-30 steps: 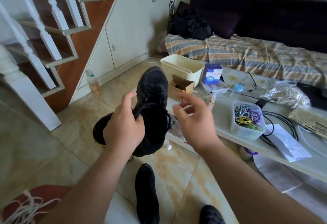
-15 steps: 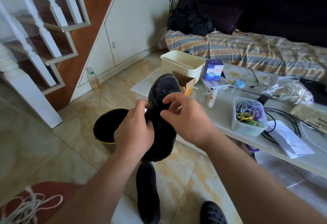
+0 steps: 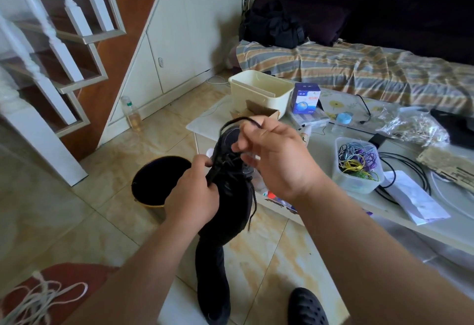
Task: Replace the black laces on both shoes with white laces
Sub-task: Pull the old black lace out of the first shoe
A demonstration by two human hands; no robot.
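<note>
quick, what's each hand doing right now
Left hand: grips the black shoe.
Right hand: pinches the black lace, pulled up from the shoe.

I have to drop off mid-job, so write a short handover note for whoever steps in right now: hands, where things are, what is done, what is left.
Left hand grips the black fabric shoe at its side, held above the tiled floor.
Right hand pinches a loop of the black lace, drawn up from the eyelets.
Second black shoe lies on the floor below.
White laces lie on the red mat at lower left.
Done: black lace loosened.
Left: pull it out fully, thread white, repeat on the second shoe.
</note>
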